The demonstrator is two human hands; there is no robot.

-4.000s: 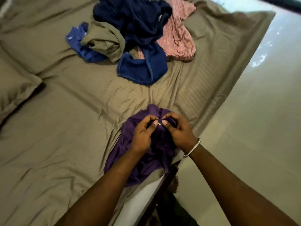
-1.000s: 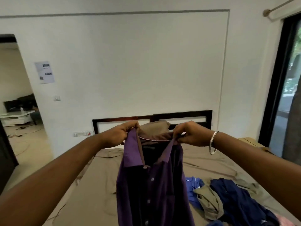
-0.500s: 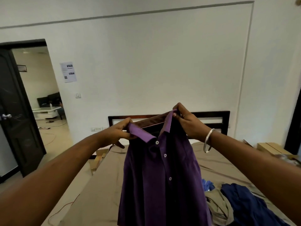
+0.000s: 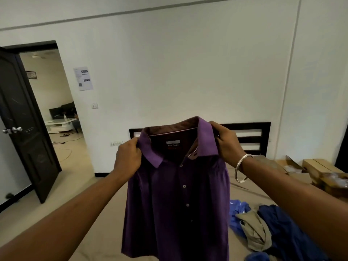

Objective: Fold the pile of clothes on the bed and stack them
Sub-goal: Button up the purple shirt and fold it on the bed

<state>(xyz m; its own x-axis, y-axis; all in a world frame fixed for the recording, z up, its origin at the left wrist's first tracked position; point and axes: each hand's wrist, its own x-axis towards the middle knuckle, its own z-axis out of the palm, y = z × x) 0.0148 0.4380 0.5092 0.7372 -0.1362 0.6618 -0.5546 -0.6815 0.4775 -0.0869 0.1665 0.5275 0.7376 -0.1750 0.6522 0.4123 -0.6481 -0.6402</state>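
A purple collared shirt (image 4: 177, 200) hangs upright in the air over the bed (image 4: 105, 223), its buttoned front and neck label facing me. My left hand (image 4: 129, 157) grips the shirt's left shoulder beside the collar. My right hand (image 4: 227, 143), with a metal bangle on its wrist, grips the right shoulder at the collar. A pile of clothes (image 4: 271, 230) lies loose on the tan sheet at the lower right: blue, olive and navy pieces. The shirt hides the middle of the bed.
A dark slatted headboard (image 4: 248, 136) stands against the white wall behind the shirt. Cardboard boxes (image 4: 316, 172) sit at the right. A dark door (image 4: 24, 132) stands open at the left, leading to another room.
Since a second ago the shirt has been spread wider by the shoulders and its collar opened toward me. Four seconds ago it lay bunched on the bed under both hands.
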